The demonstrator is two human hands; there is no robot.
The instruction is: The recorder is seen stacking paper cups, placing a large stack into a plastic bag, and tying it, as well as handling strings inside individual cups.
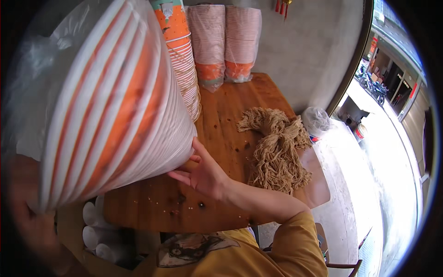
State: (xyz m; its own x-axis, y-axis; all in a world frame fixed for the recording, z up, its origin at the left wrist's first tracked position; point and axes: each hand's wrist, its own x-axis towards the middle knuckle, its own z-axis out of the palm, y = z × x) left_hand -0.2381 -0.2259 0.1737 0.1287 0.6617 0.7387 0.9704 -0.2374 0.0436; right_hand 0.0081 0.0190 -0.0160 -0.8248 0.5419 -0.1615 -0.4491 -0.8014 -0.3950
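A large wrapped stack of nested paper tubs (pixel 124 106), white with orange bands, is held aloft over the left part of the wooden worktop (pixel 221 147). The stack is tilted, with its wide end toward the lower left and its narrower end toward the middle of the view. It is covered by clear plastic film, and some blur is noted on its surface.

The right hand (pixel 201 175) is placed at the lower right end of the stack. Its fingers are part open and loosely bent; the film is touched by them, but the stack is not enclosed by them. The left hand (pixel 34 221) is seen at the lower left, beside the wide rim. It is blurred and shadowed, so it cannot be told how far its fingers are opened or how firmly the rim is gripped.

Behind the held stack, an orange and white stack (pixel 182 69) is stood on the worktop. Beside it, two wrapped stacks, a left one (pixel 207 46) and a right one (pixel 242 44), are set upright against the grey wall (pixel 300 51). On the right part of the worktop, a bundle of tan cord (pixel 279 150) is laid in a loose heap. A crumpled clear bag (pixel 317 122) is found just beyond it. White rounded items (pixel 94 236) are seen low at the left, below the worktop's edge.
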